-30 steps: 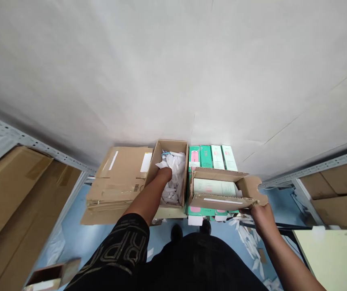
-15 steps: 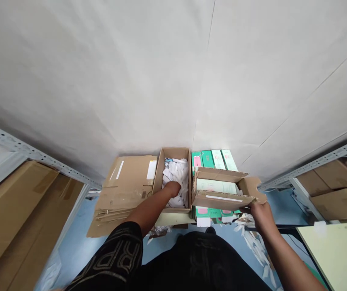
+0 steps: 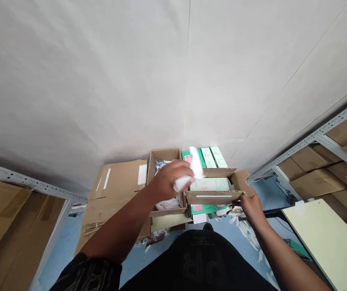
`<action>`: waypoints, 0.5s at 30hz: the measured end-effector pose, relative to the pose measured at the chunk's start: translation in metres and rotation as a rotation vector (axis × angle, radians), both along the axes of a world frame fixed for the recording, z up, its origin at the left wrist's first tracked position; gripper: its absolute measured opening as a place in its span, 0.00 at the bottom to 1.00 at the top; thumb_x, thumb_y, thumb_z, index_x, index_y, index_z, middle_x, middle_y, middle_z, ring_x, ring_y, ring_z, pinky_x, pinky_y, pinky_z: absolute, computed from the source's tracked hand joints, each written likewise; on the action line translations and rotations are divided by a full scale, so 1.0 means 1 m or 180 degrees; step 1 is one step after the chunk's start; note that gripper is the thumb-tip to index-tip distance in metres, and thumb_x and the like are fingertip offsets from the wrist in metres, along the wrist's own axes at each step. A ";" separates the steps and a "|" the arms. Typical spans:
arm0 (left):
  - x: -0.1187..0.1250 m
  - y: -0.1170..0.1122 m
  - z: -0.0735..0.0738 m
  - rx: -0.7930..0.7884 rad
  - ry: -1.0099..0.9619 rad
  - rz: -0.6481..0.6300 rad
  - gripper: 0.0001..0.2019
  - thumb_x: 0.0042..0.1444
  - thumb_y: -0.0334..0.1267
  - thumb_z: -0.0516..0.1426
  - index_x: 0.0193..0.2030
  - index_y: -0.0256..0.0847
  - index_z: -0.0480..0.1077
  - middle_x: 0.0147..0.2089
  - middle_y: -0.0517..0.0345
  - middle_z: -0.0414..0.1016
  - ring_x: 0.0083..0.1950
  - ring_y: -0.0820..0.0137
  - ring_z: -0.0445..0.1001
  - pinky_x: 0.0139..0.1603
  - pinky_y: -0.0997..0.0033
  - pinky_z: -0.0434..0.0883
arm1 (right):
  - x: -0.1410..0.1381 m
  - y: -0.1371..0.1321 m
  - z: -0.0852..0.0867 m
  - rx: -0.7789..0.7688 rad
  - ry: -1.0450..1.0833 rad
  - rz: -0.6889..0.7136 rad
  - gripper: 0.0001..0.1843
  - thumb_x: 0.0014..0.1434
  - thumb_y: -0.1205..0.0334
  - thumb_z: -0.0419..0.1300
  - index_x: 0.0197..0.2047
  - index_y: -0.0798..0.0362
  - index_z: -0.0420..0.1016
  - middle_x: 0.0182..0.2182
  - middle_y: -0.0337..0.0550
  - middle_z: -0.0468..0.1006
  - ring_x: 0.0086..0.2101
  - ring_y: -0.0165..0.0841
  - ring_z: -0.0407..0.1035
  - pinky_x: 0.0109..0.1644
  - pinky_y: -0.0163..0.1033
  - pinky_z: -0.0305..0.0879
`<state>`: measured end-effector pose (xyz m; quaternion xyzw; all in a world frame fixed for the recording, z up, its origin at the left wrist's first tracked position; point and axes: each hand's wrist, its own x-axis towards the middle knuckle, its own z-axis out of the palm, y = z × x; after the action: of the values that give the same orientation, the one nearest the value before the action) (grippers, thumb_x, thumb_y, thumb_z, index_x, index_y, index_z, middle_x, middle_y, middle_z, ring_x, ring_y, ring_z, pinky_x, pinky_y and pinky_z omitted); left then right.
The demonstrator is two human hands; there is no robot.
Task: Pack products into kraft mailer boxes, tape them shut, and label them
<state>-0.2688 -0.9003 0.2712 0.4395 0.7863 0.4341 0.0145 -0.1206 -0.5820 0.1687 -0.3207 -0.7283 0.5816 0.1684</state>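
Observation:
My left hand [image 3: 167,180] is raised above an open cardboard box of white paper pieces [image 3: 164,155] and is closed on a white paper piece [image 3: 191,171], which sticks out to the right and is blurred. My right hand [image 3: 252,208] grips the near right corner of a smaller open cardboard box [image 3: 212,197] that holds pale green cartons. This box rests on a stack of green and pink cartons [image 3: 212,155].
Flattened cardboard sheets [image 3: 113,192] lie left of the boxes on the blue floor. White paper strips [image 3: 246,228] litter the floor near my right arm. Metal racks with brown boxes stand at both sides [image 3: 319,173]. A pale green tabletop [image 3: 325,238] is at lower right. A white wall is behind.
My left hand has come up out of the paper-filled box with a white piece and moved right, towards the smaller box. My right hand has stayed on that box's corner. The view tilted.

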 end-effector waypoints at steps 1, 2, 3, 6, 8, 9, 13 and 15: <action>0.007 0.014 0.006 -0.0105 -0.0130 -0.0428 0.12 0.61 0.50 0.61 0.46 0.50 0.80 0.52 0.52 0.80 0.55 0.57 0.76 0.60 0.57 0.71 | 0.003 -0.001 0.001 0.0089 -0.0034 0.0020 0.18 0.49 0.55 0.63 0.41 0.53 0.81 0.38 0.48 0.85 0.37 0.43 0.78 0.32 0.38 0.76; 0.011 0.028 0.008 -0.0184 -0.0233 -0.0760 0.11 0.59 0.50 0.62 0.44 0.51 0.81 0.49 0.53 0.81 0.53 0.56 0.77 0.59 0.57 0.72 | 0.005 -0.002 0.001 0.0151 -0.0072 0.0030 0.18 0.49 0.54 0.62 0.42 0.54 0.81 0.38 0.48 0.85 0.35 0.43 0.78 0.31 0.38 0.75; 0.013 0.041 0.008 -0.0177 -0.0310 -0.0977 0.10 0.57 0.49 0.64 0.42 0.51 0.81 0.47 0.54 0.81 0.52 0.56 0.78 0.57 0.58 0.72 | 0.009 -0.003 0.001 0.0163 -0.0090 0.0015 0.19 0.50 0.54 0.62 0.43 0.54 0.81 0.37 0.48 0.85 0.33 0.42 0.77 0.30 0.38 0.74; 0.010 0.070 0.002 -0.0074 -0.0516 -0.1207 0.17 0.49 0.49 0.69 0.47 0.53 0.82 0.50 0.56 0.82 0.53 0.54 0.79 0.56 0.59 0.73 | 0.022 -0.002 0.000 0.0046 -0.0120 -0.0089 0.19 0.50 0.54 0.62 0.43 0.55 0.80 0.33 0.47 0.84 0.29 0.40 0.75 0.28 0.37 0.72; 0.006 0.081 0.000 -0.0386 -0.0722 -0.1243 0.31 0.46 0.51 0.71 0.59 0.54 0.76 0.61 0.56 0.78 0.61 0.51 0.76 0.60 0.58 0.71 | 0.033 0.003 0.000 0.0072 -0.0168 -0.0132 0.16 0.50 0.55 0.62 0.39 0.55 0.80 0.30 0.46 0.83 0.28 0.38 0.74 0.28 0.37 0.71; 0.005 0.086 0.001 -0.0640 -0.0803 -0.1278 0.37 0.46 0.53 0.71 0.65 0.55 0.72 0.66 0.56 0.73 0.65 0.49 0.72 0.63 0.58 0.69 | 0.039 0.005 -0.001 0.0101 -0.0192 -0.0144 0.14 0.50 0.55 0.61 0.37 0.55 0.80 0.28 0.45 0.82 0.28 0.38 0.74 0.28 0.36 0.70; 0.011 0.106 0.008 -0.1298 -0.0478 -0.1450 0.42 0.54 0.59 0.65 0.74 0.54 0.59 0.74 0.55 0.64 0.69 0.51 0.68 0.63 0.58 0.68 | 0.066 0.022 -0.003 0.0118 -0.0235 -0.0207 0.14 0.52 0.55 0.58 0.33 0.56 0.78 0.24 0.43 0.79 0.25 0.36 0.72 0.27 0.36 0.69; 0.021 0.120 0.010 -0.1291 -0.0031 -0.1459 0.31 0.61 0.58 0.60 0.69 0.51 0.66 0.67 0.53 0.73 0.63 0.55 0.74 0.60 0.59 0.70 | 0.080 0.035 -0.005 0.0023 -0.0231 -0.0338 0.14 0.52 0.55 0.57 0.35 0.56 0.78 0.26 0.44 0.80 0.25 0.37 0.72 0.27 0.37 0.69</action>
<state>-0.2478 -0.7799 0.2816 0.5915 0.7372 0.2557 0.2032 -0.0404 -0.5475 0.1642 -0.3792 -0.7180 0.5572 0.1737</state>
